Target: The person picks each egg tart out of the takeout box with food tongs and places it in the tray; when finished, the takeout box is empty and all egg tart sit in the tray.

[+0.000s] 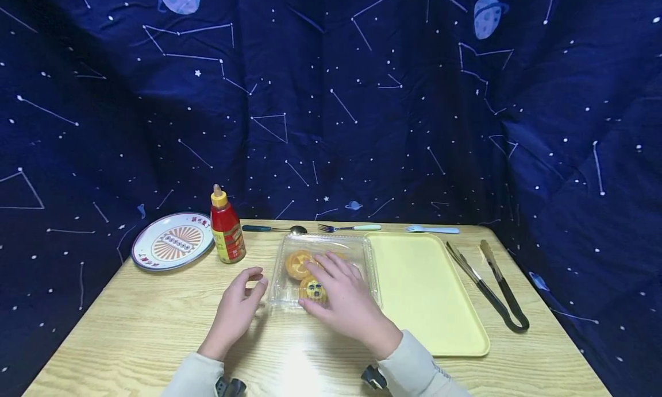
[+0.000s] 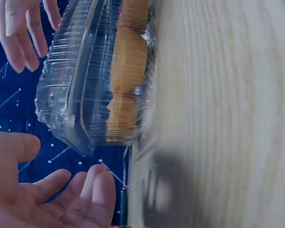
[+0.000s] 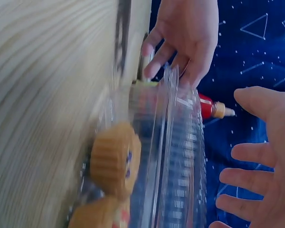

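A clear plastic clamshell box (image 1: 278,282) with its lid down stands mid-table. Through it show small ribbed pastries, like tarts: one topped with orange slices (image 1: 297,265), another with dark blue pieces (image 1: 314,291). My right hand (image 1: 349,296) is over the lid with its fingers spread, partly hiding the pastries. In the right wrist view there is a gap between these fingers and the lid. At the box's left side my left hand (image 1: 237,311) has its fingers loosely bent and holds nothing. The left wrist view shows it just apart from the box's corner.
Right of the box lies a yellow tray (image 1: 429,305), with black-handled tongs (image 1: 496,296) beyond it. A red sauce bottle (image 1: 227,230) and a patterned plate (image 1: 173,242) are at left. Along the back edge lie a spoon (image 1: 274,229), a fork (image 1: 357,228) and a blue fork (image 1: 434,230).
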